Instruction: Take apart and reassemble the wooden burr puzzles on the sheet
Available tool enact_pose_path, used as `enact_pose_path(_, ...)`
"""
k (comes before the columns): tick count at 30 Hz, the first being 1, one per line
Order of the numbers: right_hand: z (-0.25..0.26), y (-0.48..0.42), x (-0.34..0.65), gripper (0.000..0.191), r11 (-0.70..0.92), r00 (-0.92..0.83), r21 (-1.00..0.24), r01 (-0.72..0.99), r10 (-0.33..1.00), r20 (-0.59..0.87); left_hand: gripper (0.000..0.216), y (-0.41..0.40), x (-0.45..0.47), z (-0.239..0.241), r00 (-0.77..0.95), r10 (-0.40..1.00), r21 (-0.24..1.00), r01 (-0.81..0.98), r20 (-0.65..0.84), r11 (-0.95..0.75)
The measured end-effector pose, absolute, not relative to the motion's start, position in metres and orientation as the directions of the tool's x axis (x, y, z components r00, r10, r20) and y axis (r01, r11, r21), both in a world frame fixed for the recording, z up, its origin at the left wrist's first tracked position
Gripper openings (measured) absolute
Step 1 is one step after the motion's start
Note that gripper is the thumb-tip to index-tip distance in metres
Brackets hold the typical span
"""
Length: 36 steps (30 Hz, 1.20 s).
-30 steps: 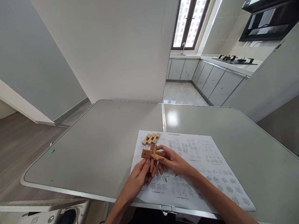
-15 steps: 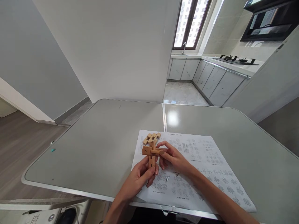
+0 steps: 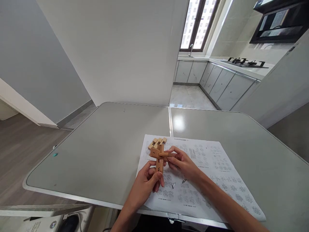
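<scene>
A small wooden puzzle (image 3: 158, 155) of crossed notched bars is held upright just above a printed sheet (image 3: 205, 174). My left hand (image 3: 147, 182) grips the lower end of its upright bar, fingers curled round it. My right hand (image 3: 182, 162) pinches the right end of the crosswise bar between thumb and fingers. Several loose wooden bars (image 3: 157, 142) lie side by side on the sheet's far left corner, just behind the puzzle.
The sheet lies on a grey two-part table (image 3: 101, 151) with a metal rim and a seam down the middle. A small teal dot (image 3: 55, 154) sits near its left edge. Beyond are a white wall and a kitchen counter (image 3: 231, 66) with a hob.
The puzzle has been turned and lifted slightly away from me; the upright bar now stands straighter. My left fingers slid lower on it, and my right hand shifted a little rightwards.
</scene>
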State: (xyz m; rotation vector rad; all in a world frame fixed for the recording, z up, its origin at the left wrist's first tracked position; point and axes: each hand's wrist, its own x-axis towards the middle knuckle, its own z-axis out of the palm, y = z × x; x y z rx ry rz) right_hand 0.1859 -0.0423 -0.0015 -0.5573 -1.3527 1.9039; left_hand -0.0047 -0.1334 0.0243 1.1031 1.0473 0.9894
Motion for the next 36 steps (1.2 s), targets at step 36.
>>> enact_pose_path(36, -0.003, -0.025, 0.194, 0.019, -0.369, -0.403, -0.64, -0.675, 0.91, -0.099, 0.042, -0.136, 0.003, 0.032, 0.176, 0.973, 0.958, 0.269, -0.148, 0.098)
